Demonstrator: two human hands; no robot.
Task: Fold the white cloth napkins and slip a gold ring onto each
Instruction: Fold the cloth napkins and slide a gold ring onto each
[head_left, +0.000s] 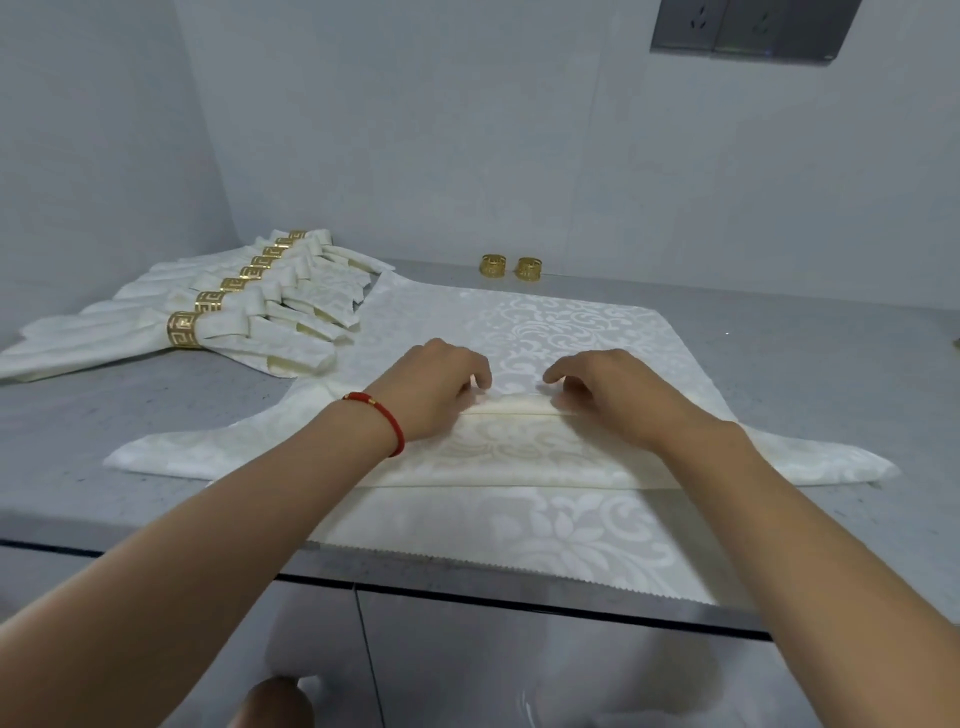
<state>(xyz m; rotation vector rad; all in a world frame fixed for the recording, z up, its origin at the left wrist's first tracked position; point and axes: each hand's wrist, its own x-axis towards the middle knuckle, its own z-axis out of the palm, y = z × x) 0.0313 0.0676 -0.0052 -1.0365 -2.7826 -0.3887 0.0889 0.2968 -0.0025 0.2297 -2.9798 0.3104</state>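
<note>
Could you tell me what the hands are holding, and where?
Both the left hand and right hand pinch the white napkin at its raised pleat, mid-width.

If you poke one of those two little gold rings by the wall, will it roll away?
Probably not at first: both loose gold rings seem to sit flat on the steel counter, openings up. Tipped onto its side, the round band would likely roll. It looks like stiff, hollow cut-out metal, so it is probably light and may slide on the smooth surface.

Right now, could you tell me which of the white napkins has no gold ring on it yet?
The napkin spread flat under both hands, left hand and right hand; the finished napkins stacked at the left each wear a ring.
</note>
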